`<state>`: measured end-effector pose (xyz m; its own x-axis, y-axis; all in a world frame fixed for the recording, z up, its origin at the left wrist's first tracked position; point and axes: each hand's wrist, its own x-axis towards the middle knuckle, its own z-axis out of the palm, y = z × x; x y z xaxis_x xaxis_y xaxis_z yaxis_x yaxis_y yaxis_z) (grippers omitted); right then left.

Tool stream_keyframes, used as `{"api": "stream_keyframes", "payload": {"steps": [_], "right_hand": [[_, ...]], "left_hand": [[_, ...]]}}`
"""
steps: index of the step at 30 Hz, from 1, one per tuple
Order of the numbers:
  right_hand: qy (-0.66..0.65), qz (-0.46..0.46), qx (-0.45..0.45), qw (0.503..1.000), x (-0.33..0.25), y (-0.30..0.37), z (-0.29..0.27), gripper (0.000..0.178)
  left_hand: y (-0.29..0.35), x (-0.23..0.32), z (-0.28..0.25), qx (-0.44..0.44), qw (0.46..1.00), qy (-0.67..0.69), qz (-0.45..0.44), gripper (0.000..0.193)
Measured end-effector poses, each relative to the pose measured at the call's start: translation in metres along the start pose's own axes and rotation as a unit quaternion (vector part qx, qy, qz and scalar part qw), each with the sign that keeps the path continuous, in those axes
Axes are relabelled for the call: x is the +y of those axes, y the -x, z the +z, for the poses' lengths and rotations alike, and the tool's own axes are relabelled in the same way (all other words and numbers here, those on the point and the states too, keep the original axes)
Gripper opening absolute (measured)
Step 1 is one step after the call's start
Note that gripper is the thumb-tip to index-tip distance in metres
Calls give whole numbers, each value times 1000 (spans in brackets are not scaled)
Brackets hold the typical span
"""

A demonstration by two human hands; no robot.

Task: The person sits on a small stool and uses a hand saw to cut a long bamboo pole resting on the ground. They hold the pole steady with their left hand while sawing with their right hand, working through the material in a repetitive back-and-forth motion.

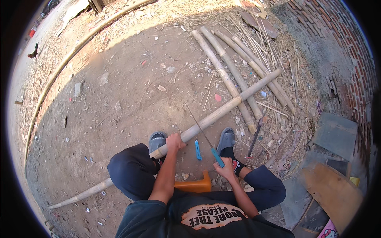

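A long bamboo pole (222, 112) slants from the lower left, by my left knee, up to the right, where it lies across other cut poles. Wrapped round it near my left foot is my left hand (175, 143). My right hand (225, 168) is closed on the teal handle of a hand saw (214, 152). The saw's thin blade points up and left and crosses the pole to the right of my left hand. Whether its teeth touch the bamboo, I cannot tell. On the dirt between my feet lies a blue utility knife (198, 150).
Several cut bamboo poles (222, 71) lie among straw at the upper right. A dark long tool (254, 139) rests beside my right foot. An orange plastic stool (198, 185) is beneath me. Flat boards (329, 186) and a brick wall (353, 51) stand right; a chicken (33, 52) is far left.
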<state>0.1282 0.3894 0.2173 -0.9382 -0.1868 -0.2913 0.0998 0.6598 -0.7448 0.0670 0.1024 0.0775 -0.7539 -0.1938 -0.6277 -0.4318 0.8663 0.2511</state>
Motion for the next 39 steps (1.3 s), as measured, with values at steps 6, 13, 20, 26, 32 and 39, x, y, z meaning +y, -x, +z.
{"api": "stream_keyframes", "payload": {"steps": [6,13,20,26,32,39], "right_hand": [[-18,2,11,1000,2,-11,-5,25],[-289,228,-69,927,-2,-45,-35,25],[-28,19,47,998,-55,6,-17,36],[-57,16,82,995,-33,59,-35,28],[-48,32,80,995,5,71,-30,33],[-12,69,22,997,-41,99,-76,29]], "left_hand": [[2,5,-12,-22,1000,2,-6,46],[-1,-1,-5,20,1000,5,12,39],[3,5,-13,18,1000,2,9,38],[2,2,-11,21,1000,-4,0,39],[-2,4,-9,23,1000,5,18,44],[-5,-9,0,22,1000,-2,11,45]]}}
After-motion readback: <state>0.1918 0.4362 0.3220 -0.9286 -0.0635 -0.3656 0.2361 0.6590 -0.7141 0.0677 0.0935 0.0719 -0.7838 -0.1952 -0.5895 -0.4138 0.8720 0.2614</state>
